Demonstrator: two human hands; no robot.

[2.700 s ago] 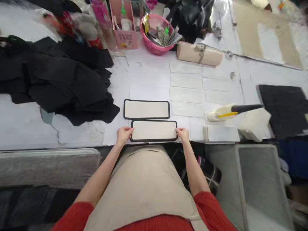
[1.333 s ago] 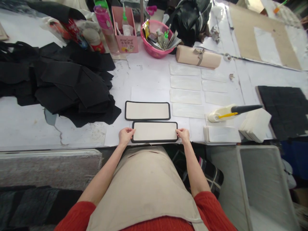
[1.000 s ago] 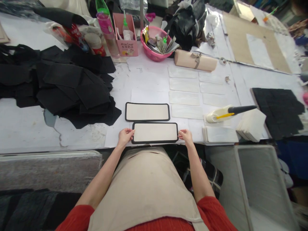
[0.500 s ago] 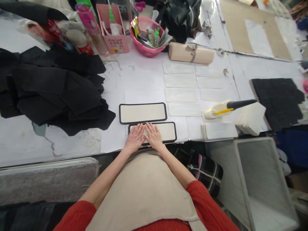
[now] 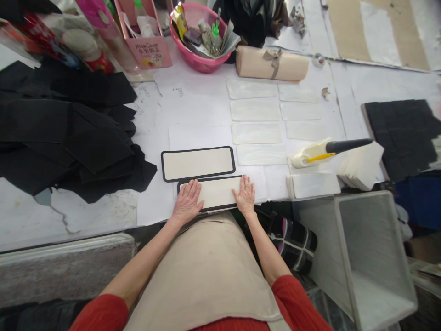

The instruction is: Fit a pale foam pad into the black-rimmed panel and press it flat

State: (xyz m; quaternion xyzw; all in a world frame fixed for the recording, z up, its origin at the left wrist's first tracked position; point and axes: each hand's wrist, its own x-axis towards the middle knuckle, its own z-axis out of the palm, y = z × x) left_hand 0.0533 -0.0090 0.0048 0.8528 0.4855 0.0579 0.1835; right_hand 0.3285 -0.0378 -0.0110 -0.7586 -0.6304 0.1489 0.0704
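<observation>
A cream rectangular panel with a black border (image 5: 217,193) lies at the table's front edge. My left hand (image 5: 188,201) rests flat on its left end, fingers stretched out. On its right end lies my right hand (image 5: 245,194), also flat and open, covering that corner. Just behind, a second cream panel with a black border (image 5: 198,164) lies flat, touched by neither hand. Several pale translucent strips (image 5: 255,133) are laid out in two columns to the right of the panels.
Black cut pieces (image 5: 69,133) are heaped at left. A pink basin (image 5: 203,64) and a beige roll (image 5: 272,64) stand behind. At right are a glue container (image 5: 310,154) with a yellow-handled brush (image 5: 320,157), white card stacks (image 5: 313,186), a black stack (image 5: 398,133) and a grey bin (image 5: 375,257) below.
My right hand has slid right along the front panel, away from my left hand, to the panel's right end. My left hand stays on the left part. The camera view has shifted slightly.
</observation>
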